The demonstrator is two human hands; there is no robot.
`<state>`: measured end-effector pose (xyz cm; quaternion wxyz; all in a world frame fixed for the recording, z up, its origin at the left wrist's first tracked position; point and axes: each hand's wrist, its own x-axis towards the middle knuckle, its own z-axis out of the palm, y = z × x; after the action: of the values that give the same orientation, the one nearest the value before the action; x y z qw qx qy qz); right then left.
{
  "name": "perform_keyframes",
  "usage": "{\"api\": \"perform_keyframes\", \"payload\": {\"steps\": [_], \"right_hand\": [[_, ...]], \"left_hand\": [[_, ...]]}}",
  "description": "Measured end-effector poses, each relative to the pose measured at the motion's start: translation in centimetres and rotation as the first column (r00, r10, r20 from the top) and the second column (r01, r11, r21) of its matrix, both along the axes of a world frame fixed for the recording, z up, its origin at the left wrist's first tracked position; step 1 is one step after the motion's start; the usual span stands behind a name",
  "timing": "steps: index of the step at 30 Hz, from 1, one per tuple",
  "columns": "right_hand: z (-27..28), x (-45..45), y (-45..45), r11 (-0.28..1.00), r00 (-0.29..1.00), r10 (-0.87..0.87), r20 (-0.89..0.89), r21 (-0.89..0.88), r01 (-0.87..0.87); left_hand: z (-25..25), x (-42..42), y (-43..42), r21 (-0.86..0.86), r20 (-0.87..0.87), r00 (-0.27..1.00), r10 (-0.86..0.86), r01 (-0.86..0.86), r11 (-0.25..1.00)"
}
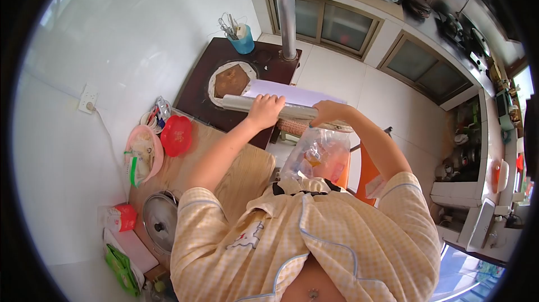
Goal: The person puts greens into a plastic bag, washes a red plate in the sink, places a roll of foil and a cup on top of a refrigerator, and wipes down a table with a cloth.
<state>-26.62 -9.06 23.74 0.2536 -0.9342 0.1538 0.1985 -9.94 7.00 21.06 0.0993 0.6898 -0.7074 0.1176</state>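
A long silvery roll [238, 103], which looks like foil or film, lies crosswise in front of me. My left hand [265, 112] has its fingers wrapped over the roll's middle. Near its right end, my right hand [329, 112] is closed around the same roll. Just beyond it is a flat pale lavender sheet or box [300, 93]; whether it is joined to the roll I cannot tell. Below my right hand a clear plastic bag [311, 153] with orange and red showing through sits close to my body. The roll's left end is over the dark stove top [196, 85].
A metal pipe [286, 15] rises from the stove top beside a blue cup of utensils [242, 42]. On the wooden table [238, 161] are a red dish [176, 135], a pink basket [154, 156] and a lidded pot [159, 220]. An orange chair [366, 170] stands at right.
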Motion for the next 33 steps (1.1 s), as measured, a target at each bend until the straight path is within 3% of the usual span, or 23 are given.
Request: {"api": "perform_keyframes", "payload": {"steps": [3,4,5,6,9,10,11,12,13,14,17,18,19,20,21,23,25,26,27,29,31,32,33], "right_hand": [[-0.6,-0.3,0.9,0.986,0.999,-0.004,-0.048,0.164,0.011],[-1.1,-0.7,1.8,0.982,0.979,0.085,0.186,-0.181,-0.051],[-1.6,-1.0,2.5,0.862,0.899,0.243,0.364,-0.507,-0.027],[-2.3,-1.0,3.0,0.834,0.848,0.274,0.454,-0.551,0.025],[-3.3,-0.4,2.8,0.885,0.917,0.191,0.351,-0.465,-0.007],[-2.0,0.0,2.9,0.916,0.968,0.117,0.221,-0.400,-0.019],[-1.2,0.2,2.9,0.918,0.968,0.118,0.223,-0.395,-0.021],[-0.5,0.4,2.7,0.968,0.992,0.034,0.121,-0.249,-0.003],[-0.4,0.6,2.8,0.995,0.999,-0.032,0.001,-0.095,0.032],[-2.0,0.7,2.1,0.999,0.997,0.029,0.066,0.044,-0.032],[-3.6,0.4,2.3,0.991,0.995,-0.033,0.092,0.129,0.021],[-3.4,-0.4,3.4,0.993,0.958,0.008,0.285,-0.116,0.026],[-3.9,-0.3,3.5,0.993,0.959,0.015,0.284,-0.116,0.019],[-4.7,-0.2,3.6,0.969,0.924,0.113,0.365,-0.247,-0.021],[-4.5,0.0,3.8,0.925,0.875,0.216,0.433,-0.377,-0.042],[-4.0,0.1,3.7,0.914,0.911,0.208,0.356,-0.401,-0.052],[-1.4,0.3,3.7,0.971,0.993,0.065,0.103,-0.237,-0.039],[-0.4,0.4,3.4,0.998,0.999,0.015,0.036,-0.065,-0.013],[-1.3,0.3,3.2,0.998,0.999,0.013,0.036,-0.059,-0.011],[-3.5,0.1,2.2,0.926,0.999,-0.049,-0.003,0.375,0.047],[-3.1,-0.5,3.1,0.871,0.995,-0.079,-0.066,0.481,0.101],[-2.8,-0.6,3.6,0.986,0.996,-0.016,0.092,0.164,0.001],[-2.5,-0.9,4.3,0.982,0.971,0.098,0.217,-0.179,-0.059]], "left_hand": [[0.2,-0.3,0.5,0.036,-0.036,0.998,0.058,-0.057,0.998],[1.1,-0.4,0.3,0.214,-0.116,0.982,0.152,-0.125,0.969],[1.8,-0.6,0.2,0.391,-0.180,0.949,0.258,-0.172,0.904],[2.3,-0.4,0.1,0.392,-0.180,0.949,0.259,-0.173,0.904],[2.8,0.0,0.3,0.559,-0.326,0.918,0.224,-0.004,0.829],[2.0,-0.4,0.5,0.398,-0.301,0.941,0.158,-0.026,0.917],[1.1,-0.9,0.9,0.226,-0.263,0.960,0.097,-0.036,0.973],[0.3,-1.4,1.1,0.089,-0.175,0.984,0.017,-0.002,0.996],[-0.5,-1.9,1.4,0.098,-0.175,0.984,0.022,-0.004,0.995],[-1.2,-2.2,1.5,0.046,-0.092,0.995,0.049,-0.044,0.998],[-1.2,-2.1,1.1,0.030,0.016,0.997,0.075,-0.075,0.997],[-0.6,-2.2,0.9,0.164,-0.027,0.992,0.123,-0.117,0.979],[0.2,-2.4,0.6,0.296,-0.064,0.982,0.177,-0.150,0.943],[1.0,-2.5,0.2,0.437,-0.139,0.955,0.261,-0.177,0.882],[1.5,-2.6,0.2,0.436,-0.139,0.954,0.266,-0.182,0.881],[2.1,-2.7,0.4,0.500,-0.230,0.938,0.261,-0.116,0.858],[0.0,-3.4,1.2,0.174,-0.151,0.978,0.146,-0.119,0.978],[-1.6,-3.1,1.3,0.036,-0.063,0.995,0.072,-0.070,0.997],[-2.8,-2.8,1.6,-0.095,0.035,0.999,0.007,-0.004,0.995],[-2.4,-2.9,1.6,-0.134,0.041,0.999,0.007,-0.001,0.991],[-1.8,-3.5,1.8,-0.164,0.028,0.999,0.021,-0.016,0.986],[-1.3,-3.3,1.5,-0.003,0.009,0.998,0.055,-0.055,0.998],[-1.2,-3.3,1.5,0.163,-0.007,0.995,0.095,-0.092,0.982]]}}
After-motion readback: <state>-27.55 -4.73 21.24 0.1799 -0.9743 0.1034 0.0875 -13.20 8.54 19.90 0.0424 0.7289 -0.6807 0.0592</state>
